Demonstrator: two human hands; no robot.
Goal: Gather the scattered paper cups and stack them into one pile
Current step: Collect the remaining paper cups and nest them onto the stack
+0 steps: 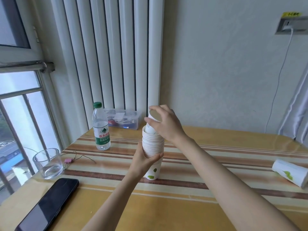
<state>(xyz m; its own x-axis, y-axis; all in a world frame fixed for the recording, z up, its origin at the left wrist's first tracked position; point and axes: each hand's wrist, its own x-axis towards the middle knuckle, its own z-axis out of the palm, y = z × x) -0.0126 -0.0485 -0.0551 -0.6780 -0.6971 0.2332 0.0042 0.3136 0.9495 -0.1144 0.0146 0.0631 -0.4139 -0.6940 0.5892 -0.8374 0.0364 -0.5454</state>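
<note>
Left hand (146, 161) grips stack (152, 147); right hand (164, 125) holds tilted cup (152, 124) at its mouth. Risk: jamming, toppling stack. One cup (290, 175) outstanding.

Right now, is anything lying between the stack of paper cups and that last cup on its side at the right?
Nothing visible: only bare striped tabletop separates the white paper cup stack from the tipped leaf-printed cup.

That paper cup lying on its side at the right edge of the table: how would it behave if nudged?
The lone paper cup lies on its side, so it would probably roll, curving since it tapers. Being thin paper, it looks light and easily crushed.
</note>
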